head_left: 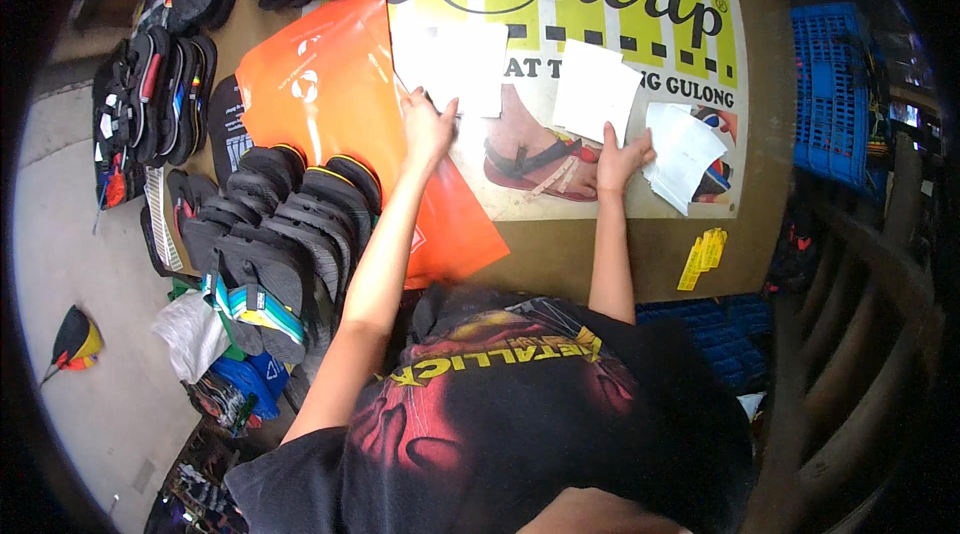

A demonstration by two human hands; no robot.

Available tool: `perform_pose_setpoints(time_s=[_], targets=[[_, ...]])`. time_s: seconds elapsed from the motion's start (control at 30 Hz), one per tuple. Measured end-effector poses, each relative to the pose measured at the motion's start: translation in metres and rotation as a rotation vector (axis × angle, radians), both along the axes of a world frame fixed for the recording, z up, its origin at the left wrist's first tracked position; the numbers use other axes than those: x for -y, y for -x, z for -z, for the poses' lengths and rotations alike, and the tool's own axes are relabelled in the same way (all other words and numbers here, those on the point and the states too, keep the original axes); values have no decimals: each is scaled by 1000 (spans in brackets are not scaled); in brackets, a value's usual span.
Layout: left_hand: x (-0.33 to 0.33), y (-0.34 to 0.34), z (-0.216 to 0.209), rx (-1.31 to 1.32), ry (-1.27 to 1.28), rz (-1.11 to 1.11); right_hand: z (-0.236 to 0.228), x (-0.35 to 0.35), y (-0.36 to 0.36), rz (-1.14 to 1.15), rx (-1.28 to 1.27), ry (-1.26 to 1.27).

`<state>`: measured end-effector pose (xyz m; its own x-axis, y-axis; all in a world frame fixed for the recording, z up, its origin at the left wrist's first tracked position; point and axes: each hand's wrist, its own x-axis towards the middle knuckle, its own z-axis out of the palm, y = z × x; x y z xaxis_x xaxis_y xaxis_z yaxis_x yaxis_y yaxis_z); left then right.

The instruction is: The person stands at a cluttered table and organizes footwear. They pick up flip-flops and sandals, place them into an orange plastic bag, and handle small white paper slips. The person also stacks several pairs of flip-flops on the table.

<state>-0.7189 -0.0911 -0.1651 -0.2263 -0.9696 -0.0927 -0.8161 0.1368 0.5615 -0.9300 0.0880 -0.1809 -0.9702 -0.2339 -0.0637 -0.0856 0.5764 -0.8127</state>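
My left hand (428, 131) rests at the lower edge of a white paper stack (452, 64), thumb and forefinger spread. That stack partly overlaps a large orange plastic mailing bag (330, 84). My right hand (622, 162) reaches between two other groups of paper, its fingers apart. One fingertip touches the lower edge of the middle white papers (592, 94). Another meets the left side of the fanned slips (684, 154) on the right. Whether either hand pinches a sheet is hard to see; both look open. All the papers lie on a printed poster (560, 196) showing a sandalled foot.
Rows of black flip-flops (290, 219) stand left of my left arm, over the bag's edge. More slippers (160, 94) sit at far left and along the back. Small yellow tags (702, 259) lie near the table's (560, 259) right front. A blue crate (828, 94) stands beyond the right edge.
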Motion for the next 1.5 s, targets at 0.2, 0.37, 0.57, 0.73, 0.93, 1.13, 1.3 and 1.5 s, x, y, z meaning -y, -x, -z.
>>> perform_pose_setpoints(time_s=[0.2, 0.37, 0.57, 0.73, 0.93, 1.13, 1.3, 1.5], targets=[[11, 19, 14, -25, -300, -5, 1, 54, -68, -513, 115, -23], [5, 33, 18, 198, -254, 50, 33, 108, -85, -438, 2, 11], [-15, 15, -22, -843, -757, 91, -1, 91, -67, -457, 319, 290], [-51, -43, -101, -1044, -1494, 257, -70, 30, -87, -674, 564, 762], [-97, -91, -163, -1101, -1129, 357, -153, -30, -101, -327, 698, 1061], [-141, -135, -179, -907, -780, 218, -183, -72, -151, -644, 878, 932], [-176, -160, -188, -1147, -753, 87, -171, -91, -180, -632, 1048, 983], [-192, -192, -191, -1158, -628, 49, -182, -105, -185, -562, 1058, 1007]])
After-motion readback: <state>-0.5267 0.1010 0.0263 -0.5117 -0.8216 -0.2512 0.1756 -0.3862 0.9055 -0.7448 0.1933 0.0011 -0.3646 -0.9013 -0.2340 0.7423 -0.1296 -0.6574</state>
